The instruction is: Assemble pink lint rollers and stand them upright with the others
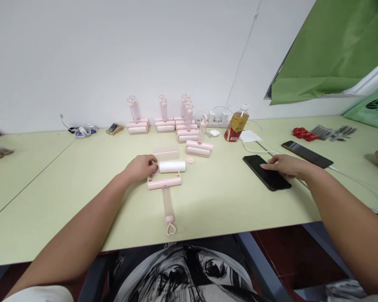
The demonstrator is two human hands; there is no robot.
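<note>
"Where's the white roll (172, 167)?"
"Lying on the table (214, 201), left of middle. Pink handle (164, 183) just near of it, clear cover (166, 153) just far."
"Left hand (140, 167)?"
"Fingers curled at a pink disc (156, 171), roll's left end. Can't tell if gripping."
"Right hand (283, 164)?"
"On a black phone (267, 174), thumb on top; grip unclear."
"Farther out?"
"Pink rollers (199, 149) standing handle-up, far side; drink bottle (237, 124) to their right."

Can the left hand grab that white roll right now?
Probably yes: the left hand is just beside the white roll, whose top is uncovered, with only a small pink disc between them.
</note>
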